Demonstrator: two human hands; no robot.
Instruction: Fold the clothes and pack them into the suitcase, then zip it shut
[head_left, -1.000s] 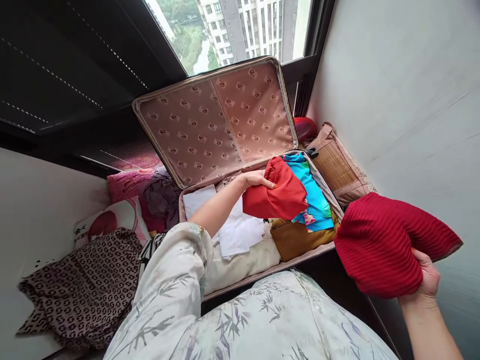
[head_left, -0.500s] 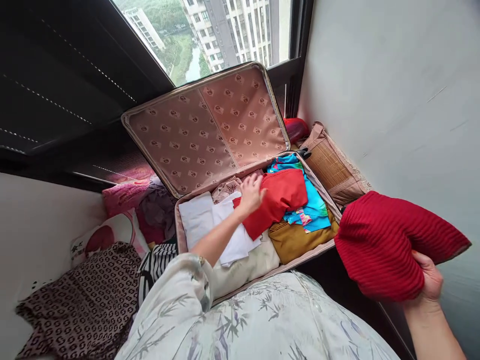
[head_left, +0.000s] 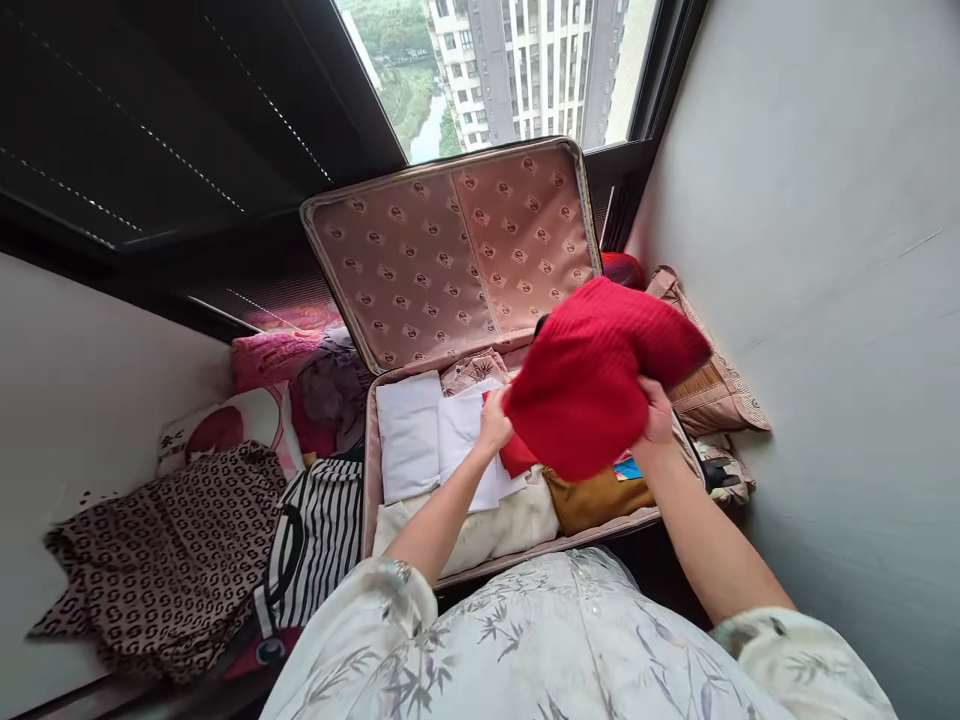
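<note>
I can't read any words or numbers here. My suitcase lid lining (head_left: 450,260) carries a repeated small emblem, too tiny to make out, and the brown cloth (head_left: 172,560) beside it shows only a repeated pattern.

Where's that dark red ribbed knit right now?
The red ribbed knit is held up by both hands, left hand and right hand, over the right half of the open suitcase.

Both arms reach forward, bare from the elbow down, with pale floral sleeves at the upper arms. The left hand (head_left: 495,425) is curled, fingers closed in a grip. The right hand (head_left: 658,415) is raised beside it, fingers clenched, wrist bent upward.
</note>
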